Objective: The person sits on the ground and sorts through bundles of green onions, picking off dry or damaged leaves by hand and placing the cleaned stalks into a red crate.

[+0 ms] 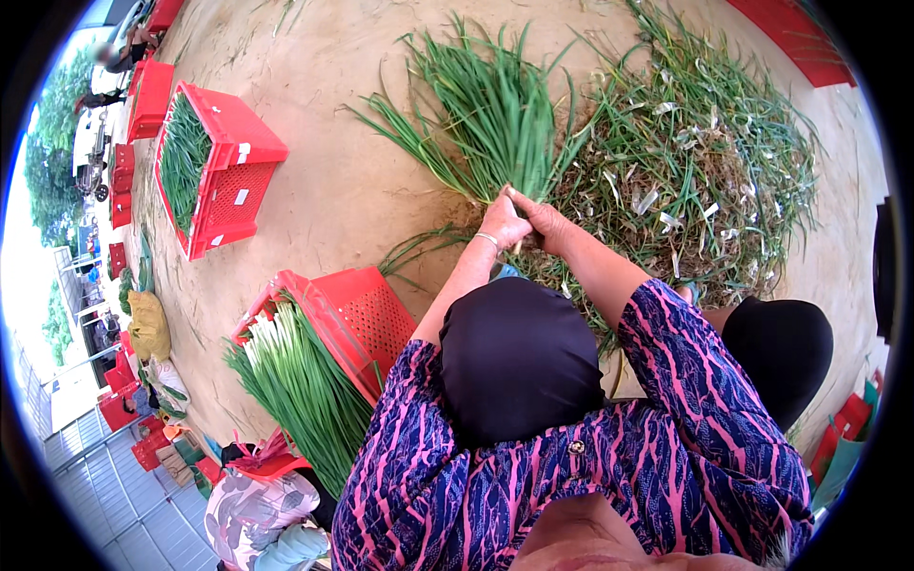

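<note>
In front of me my left hand, with a bracelet at the wrist, is closed around the stalk end of a bunch of scallions. My right hand presses against it from the other side, its fingers closed at the same end. The long green leaves fan away from me over the sandy floor. Both hands hide most of the stalk ends. Just right of the bunch spreads a heap of loose scallions and rooty, peeled scraps. My dark-covered knees are bent below my hands.
At my left stands a red crate with scallions laid in it, white ends up. Another red crate of greens is farther left. A seated person in a patterned top is at lower left. A red object lies far right.
</note>
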Tool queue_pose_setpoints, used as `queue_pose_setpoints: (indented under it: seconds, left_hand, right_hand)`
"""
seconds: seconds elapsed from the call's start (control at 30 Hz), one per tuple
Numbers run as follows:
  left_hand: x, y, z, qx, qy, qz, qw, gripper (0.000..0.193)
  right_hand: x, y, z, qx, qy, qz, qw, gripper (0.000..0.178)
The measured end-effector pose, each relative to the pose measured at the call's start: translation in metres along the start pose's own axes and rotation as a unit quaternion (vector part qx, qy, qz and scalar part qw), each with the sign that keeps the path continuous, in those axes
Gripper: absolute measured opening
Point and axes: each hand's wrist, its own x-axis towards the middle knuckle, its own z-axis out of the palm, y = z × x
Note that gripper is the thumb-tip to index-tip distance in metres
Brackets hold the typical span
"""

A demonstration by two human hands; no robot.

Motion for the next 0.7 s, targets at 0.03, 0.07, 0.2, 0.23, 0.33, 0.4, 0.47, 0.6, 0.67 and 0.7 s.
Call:
queue_pose_setpoints:
  seconds: [0.03,0.07,0.2,0.23,0.33,0.4,0.47,0.6,0.67,0.7]
  left_hand:
    - [0.005,-0.001,-0.01,-0.155,-0.143,-0.045,0.976,0.065]
    - [0.011,0.004,-0.022,-0.298,-0.29,-0.081,0.906,0.066]
    - [0.025,-0.07,-0.049,-0.427,0.022,-0.087,0.9,0.026]
    - [0.033,-0.083,-0.04,-0.42,0.029,-0.147,0.895,0.026]
    - [0.061,-0.154,-0.008,-0.329,0.102,-0.215,0.914,0.034]
    - [0.085,-0.153,0.033,-0.159,0.199,-0.2,0.946,0.042]
    - [0.093,-0.121,0.054,-0.325,0.119,-0.28,0.895,0.054]
    - [0.098,-0.14,0.052,-0.574,-0.017,-0.333,0.748,0.033]
    - [0.099,-0.155,0.051,-0.589,0.014,-0.34,0.733,0.025]
    - [0.097,-0.157,0.049,-0.569,0.062,-0.343,0.745,0.023]
  right_hand:
    - [0.0,-0.003,-0.014,0.006,0.002,0.001,1.0,0.053]
    - [0.015,-0.002,-0.037,0.071,-0.034,-0.01,0.997,0.043]
    - [-0.007,-0.019,-0.039,0.075,-0.041,0.005,0.996,0.029]
    - [-0.009,-0.022,-0.042,0.066,-0.037,0.006,0.997,0.027]
    - [-0.025,-0.029,-0.025,0.057,-0.075,0.028,0.995,0.025]
    - [-0.023,-0.027,-0.033,0.072,-0.098,0.038,0.992,0.025]
    - [-0.022,-0.026,-0.046,0.067,-0.103,0.045,0.991,0.029]
    - [-0.044,-0.026,-0.018,0.06,-0.139,0.03,0.988,0.035]
    - [-0.046,-0.025,-0.011,0.068,-0.164,0.035,0.983,0.037]
    - [-0.044,-0.024,-0.006,0.089,-0.163,0.04,0.982,0.036]
